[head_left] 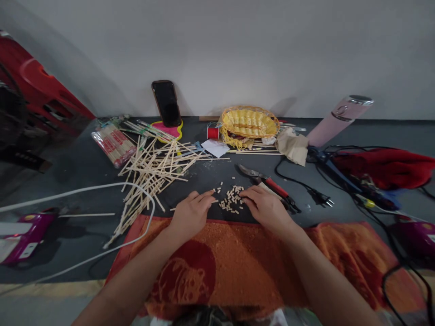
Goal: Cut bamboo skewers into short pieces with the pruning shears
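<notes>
My left hand (193, 209) is closed around a thin wooden stick (215, 201), whose short end pokes out past the fingertips. To its right lies a loose pile of small cut stick pieces (232, 198) on the dark tabletop. My right hand (267, 208) reaches the pile's right side, its fingers pressed together at the pieces; what they pinch, if anything, is hidden. Just beyond that hand rest red-handled pruning shears (272, 184), blades pointing away to the left. A heap of long wooden sticks (152, 170) spreads out left of my left hand.
An orange towel (244, 262) covers the near edge under my forearms. Along the back stand a phone (167, 103), a red thread spool (213, 132), a yellow basket (249, 123) and a pink tumbler (340, 120). A black plug (322, 198), cords and a purple power strip (29, 235) flank the area.
</notes>
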`<state>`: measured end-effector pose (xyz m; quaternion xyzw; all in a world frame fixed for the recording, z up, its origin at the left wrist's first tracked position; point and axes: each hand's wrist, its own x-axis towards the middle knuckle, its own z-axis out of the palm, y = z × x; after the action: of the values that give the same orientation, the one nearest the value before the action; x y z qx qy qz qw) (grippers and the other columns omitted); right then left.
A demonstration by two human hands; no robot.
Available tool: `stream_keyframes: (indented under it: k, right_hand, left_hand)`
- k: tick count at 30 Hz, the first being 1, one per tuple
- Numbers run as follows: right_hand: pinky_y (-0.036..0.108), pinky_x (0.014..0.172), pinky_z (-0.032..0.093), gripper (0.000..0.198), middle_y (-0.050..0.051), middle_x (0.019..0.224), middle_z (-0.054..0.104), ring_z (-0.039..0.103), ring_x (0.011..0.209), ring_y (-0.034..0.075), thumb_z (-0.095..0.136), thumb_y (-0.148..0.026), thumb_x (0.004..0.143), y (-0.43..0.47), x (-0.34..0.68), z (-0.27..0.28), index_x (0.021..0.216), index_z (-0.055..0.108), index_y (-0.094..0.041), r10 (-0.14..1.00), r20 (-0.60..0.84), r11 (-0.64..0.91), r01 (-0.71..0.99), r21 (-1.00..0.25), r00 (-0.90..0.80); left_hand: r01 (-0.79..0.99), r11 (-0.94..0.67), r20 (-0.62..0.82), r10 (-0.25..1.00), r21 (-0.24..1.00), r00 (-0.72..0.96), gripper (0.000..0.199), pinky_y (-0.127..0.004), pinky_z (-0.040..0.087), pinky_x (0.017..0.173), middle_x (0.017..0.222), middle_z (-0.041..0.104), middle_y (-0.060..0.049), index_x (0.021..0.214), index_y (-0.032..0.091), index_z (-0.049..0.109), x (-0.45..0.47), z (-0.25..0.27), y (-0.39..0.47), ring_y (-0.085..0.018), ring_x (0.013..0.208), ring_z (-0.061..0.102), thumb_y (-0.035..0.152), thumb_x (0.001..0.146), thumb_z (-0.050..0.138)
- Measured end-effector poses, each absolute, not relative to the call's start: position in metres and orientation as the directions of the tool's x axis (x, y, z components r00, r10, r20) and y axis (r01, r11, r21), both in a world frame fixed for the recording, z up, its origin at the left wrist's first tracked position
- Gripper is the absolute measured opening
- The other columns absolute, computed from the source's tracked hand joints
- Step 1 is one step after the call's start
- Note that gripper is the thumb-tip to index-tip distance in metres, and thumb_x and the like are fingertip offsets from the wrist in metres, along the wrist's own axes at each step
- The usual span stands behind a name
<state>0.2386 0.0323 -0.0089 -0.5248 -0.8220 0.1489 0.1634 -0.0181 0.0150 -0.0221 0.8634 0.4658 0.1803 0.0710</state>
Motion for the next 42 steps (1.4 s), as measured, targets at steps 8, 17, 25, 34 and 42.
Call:
stream_keyframes:
  k: [8,17,25,34,42]
  right_hand:
    - [0.027,0.066,0.042,0.007,0.0,0.078,0.064,0.059,0.074,0.016,0.065,-0.029,0.082,0.029,0.243,-0.002,0.08,0.062,-0.023,0.891,-0.03,0.401,0.816,-0.417,-0.453]
    - [0.029,0.074,0.043,0.007,0.002,0.086,0.065,0.058,0.085,0.018,0.062,-0.027,0.086,0.025,0.23,-0.001,0.088,0.061,-0.021,0.873,0.046,0.449,0.763,-0.465,-0.486]
    - [0.028,0.07,0.039,0.01,0.003,0.081,0.064,0.057,0.081,0.017,0.06,-0.028,0.088,0.026,0.218,-0.015,0.082,0.059,-0.02,0.892,0.097,0.441,0.802,-0.403,-0.442]
    - [0.032,0.077,0.038,0.011,0.003,0.086,0.064,0.055,0.086,0.02,0.063,-0.028,0.086,0.03,0.207,-0.014,0.081,0.057,-0.02,0.865,0.174,0.501,0.794,-0.344,-0.47]
    - [0.032,0.077,0.041,0.011,0.003,0.084,0.064,0.056,0.085,0.021,0.063,-0.03,0.085,0.042,0.228,-0.019,0.085,0.058,-0.021,0.897,0.228,0.439,0.82,-0.367,-0.378]
  left_hand:
    - [0.73,-0.6,0.257,0.8,0.327,0.542,0.026,-0.035,0.051,0.08,0.115,0.068,-0.004,0.106,0.02,0.064,-0.015,-0.015,0.012,-0.02,0.091,0.057,0.012,0.09,0.044]
    - [0.623,-0.69,0.099,0.695,0.367,0.712,0.036,-0.031,0.049,0.074,0.1,0.07,-0.003,0.107,0.023,0.062,-0.008,0.001,0.003,-0.02,0.088,0.054,0.004,0.08,0.048]
    - [0.646,-0.682,0.079,0.707,0.343,0.703,0.04,-0.031,0.049,0.076,0.118,0.065,0.0,0.113,0.025,0.058,-0.007,-0.006,0.005,-0.02,0.089,0.052,0.004,0.082,0.046]
    - [0.677,-0.662,0.072,0.73,0.32,0.68,0.032,-0.031,0.049,0.078,0.115,0.066,-0.001,0.113,0.022,0.058,-0.009,-0.007,0.008,-0.019,0.091,0.052,0.009,0.088,0.045]
    - [0.688,-0.644,0.153,0.757,0.334,0.635,0.033,-0.031,0.049,0.074,0.12,0.065,0.001,0.112,0.023,0.06,-0.012,-0.013,0.011,-0.019,0.09,0.052,0.007,0.087,0.044]
